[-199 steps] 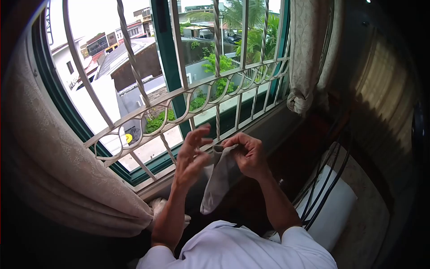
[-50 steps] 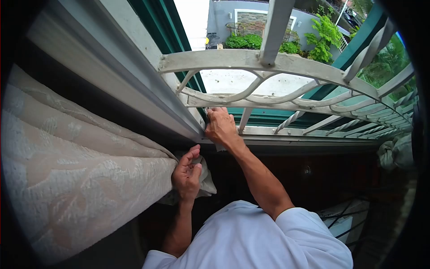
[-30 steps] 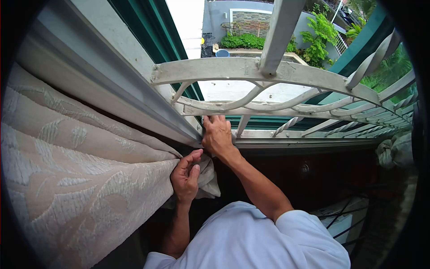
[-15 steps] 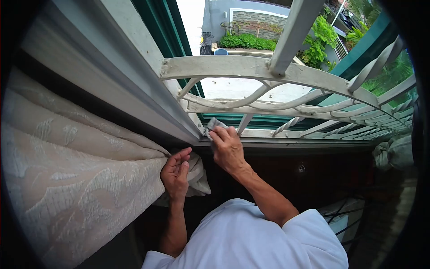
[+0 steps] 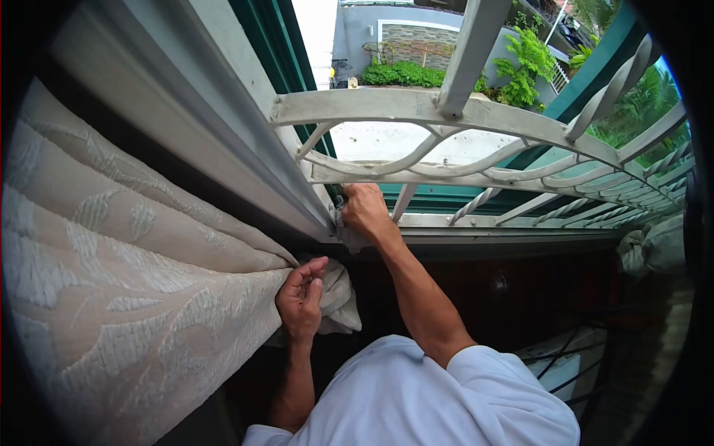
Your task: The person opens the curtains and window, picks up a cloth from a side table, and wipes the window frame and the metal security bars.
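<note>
My right hand is closed on a grey cloth at the lower left corner of the white window grille. The fingers reach past the lower bar toward the green window frame, and their tips are partly hidden. Part of the cloth hangs below the hand over the sill. My left hand is beside the gathered edge of the patterned beige curtain, palm turned inward. Its fingers are loosely bent with the thumb apart, and nothing shows between them.
Twisted bars run along the grille to the right. Another bunched curtain hangs at the far right. Below the sill is a dark area, with a pale object behind thin dark rods at lower right. Outside are shrubs and a wall.
My right hand has moved forward with the cloth, up to the lower grille bar, and the cloth now hangs below it. My left hand and the curtain edge appear slightly further right.
</note>
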`<state>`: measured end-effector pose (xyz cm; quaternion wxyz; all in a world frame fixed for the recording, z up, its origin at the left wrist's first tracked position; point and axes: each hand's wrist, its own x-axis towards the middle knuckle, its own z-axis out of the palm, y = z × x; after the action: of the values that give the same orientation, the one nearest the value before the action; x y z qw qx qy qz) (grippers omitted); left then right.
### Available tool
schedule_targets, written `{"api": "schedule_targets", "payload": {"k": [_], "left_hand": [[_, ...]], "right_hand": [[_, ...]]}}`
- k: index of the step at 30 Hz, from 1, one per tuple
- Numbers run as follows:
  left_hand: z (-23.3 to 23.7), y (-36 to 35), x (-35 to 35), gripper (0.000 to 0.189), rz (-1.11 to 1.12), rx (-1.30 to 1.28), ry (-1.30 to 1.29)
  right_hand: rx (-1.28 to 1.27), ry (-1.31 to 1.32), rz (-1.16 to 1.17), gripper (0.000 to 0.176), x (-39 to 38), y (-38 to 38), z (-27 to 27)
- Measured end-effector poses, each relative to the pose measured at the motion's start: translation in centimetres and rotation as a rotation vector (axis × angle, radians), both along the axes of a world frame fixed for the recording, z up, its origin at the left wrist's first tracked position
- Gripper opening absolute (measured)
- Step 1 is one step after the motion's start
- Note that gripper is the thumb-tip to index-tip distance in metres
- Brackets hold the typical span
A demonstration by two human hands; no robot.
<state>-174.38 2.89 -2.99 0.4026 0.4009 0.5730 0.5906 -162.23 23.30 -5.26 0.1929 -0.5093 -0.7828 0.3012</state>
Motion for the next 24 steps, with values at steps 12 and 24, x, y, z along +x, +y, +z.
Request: {"api": "schedule_targets", "payload": {"k": [12, 24], "left_hand": [[-0.1, 1.3, -0.1, 0.037, -0.004, -0.029, -0.04], [-0.5, 4.2, 0.7, 0.011, -0.203, -0.076, -0.034]], "right_hand": [[-0.763, 1.174, -0.064, 0.029, 6.1, -11.1, 2.9], [-0.815, 1.251, -0.053, 0.023, 10.4, -12.0, -2.7]]}}
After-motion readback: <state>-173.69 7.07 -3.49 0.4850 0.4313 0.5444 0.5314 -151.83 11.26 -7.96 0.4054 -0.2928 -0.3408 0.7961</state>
